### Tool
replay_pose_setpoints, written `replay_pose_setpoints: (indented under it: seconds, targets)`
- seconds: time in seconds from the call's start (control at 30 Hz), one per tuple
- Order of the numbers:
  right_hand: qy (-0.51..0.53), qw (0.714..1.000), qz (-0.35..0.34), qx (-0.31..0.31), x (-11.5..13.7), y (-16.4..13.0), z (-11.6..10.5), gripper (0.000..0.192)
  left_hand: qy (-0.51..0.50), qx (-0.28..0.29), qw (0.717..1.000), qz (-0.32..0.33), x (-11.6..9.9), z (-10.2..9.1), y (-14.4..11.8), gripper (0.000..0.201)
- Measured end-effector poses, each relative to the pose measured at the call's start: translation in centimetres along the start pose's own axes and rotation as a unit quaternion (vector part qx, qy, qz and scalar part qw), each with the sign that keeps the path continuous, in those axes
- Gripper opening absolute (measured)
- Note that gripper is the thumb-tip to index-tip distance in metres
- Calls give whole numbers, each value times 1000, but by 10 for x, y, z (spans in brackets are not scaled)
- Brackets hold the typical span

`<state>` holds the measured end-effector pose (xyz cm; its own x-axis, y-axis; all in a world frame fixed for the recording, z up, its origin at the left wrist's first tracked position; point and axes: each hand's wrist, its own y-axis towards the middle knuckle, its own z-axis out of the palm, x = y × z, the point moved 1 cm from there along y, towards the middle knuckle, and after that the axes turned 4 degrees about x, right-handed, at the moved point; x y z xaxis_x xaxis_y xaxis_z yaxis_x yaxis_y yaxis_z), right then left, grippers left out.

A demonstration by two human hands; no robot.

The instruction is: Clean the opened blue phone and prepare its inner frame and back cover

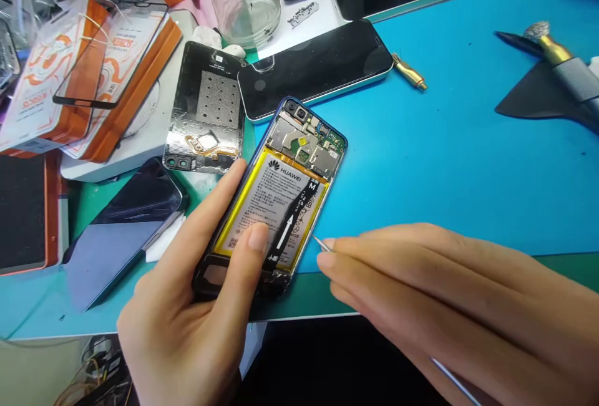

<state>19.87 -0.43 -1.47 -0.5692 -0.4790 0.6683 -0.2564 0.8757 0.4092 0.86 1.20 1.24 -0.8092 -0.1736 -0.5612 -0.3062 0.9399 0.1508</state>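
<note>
My left hand [201, 294] grips an opened phone [287, 138] by its lower left side, thumb lying over the lower part of the battery. The phone is tilted, its back cover off. Inside it show a yellow-edged Huawei battery [262, 197], a black strip with a white arrow [286, 231], and the circuit board with cameras at the top. My right hand [421, 287] pinches a thin pointed metal tool [322, 244]. Its tip sits just right of the phone's lower right edge, and its other end emerges below my palm. Most of the tool is hidden by my fingers.
Behind the phone lie a detached back panel [219, 100] and a black-screened phone [318, 69]. Another phone [126, 231] and orange-white boxes [47, 82] are at left. A glass jar [243, 0] stands at the back. A brass bit [409, 72] and a metal-handled tool [573, 75] lie on the blue mat [449, 163].
</note>
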Motion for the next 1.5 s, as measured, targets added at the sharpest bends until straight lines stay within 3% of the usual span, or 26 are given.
replay_pose_setpoints:
  seconds: [0.13,0.3,0.4,0.7,0.83,0.97,1.03,1.17,1.27,1.4,1.5]
  targets:
    - [-16,999,-37,9,-12,11,-5,29,-18,-10,999,33,5,4,1,43]
    - [-42,979,-196,37,-25,27,-10,28,-33,-1,998,55,4,6,4,42]
    - [-43,963,-257,70,-27,30,-12,27,-36,6,998,60,3,6,3,43]
    - [-18,947,-292,129,-27,32,-11,16,-35,4,999,36,5,4,0,44]
    - [-3,963,-248,108,-28,34,-10,15,-32,4,999,35,5,4,2,44]
    - [-11,945,-284,160,-30,33,-12,16,-18,1,999,45,6,3,3,44]
    - [-2,951,-267,152,-29,28,-11,17,-19,2,999,45,6,3,3,44]
    - [26,995,-82,54,-20,6,0,20,-38,9,998,47,6,4,2,45]
    - [52,999,3,-5,-8,-13,12,23,-46,16,998,43,5,4,3,46]
    - [56,998,15,-6,-6,-16,16,24,-60,19,997,46,5,4,4,47]
    - [20,997,-47,51,-16,0,6,22,-54,20,997,55,5,4,4,48]
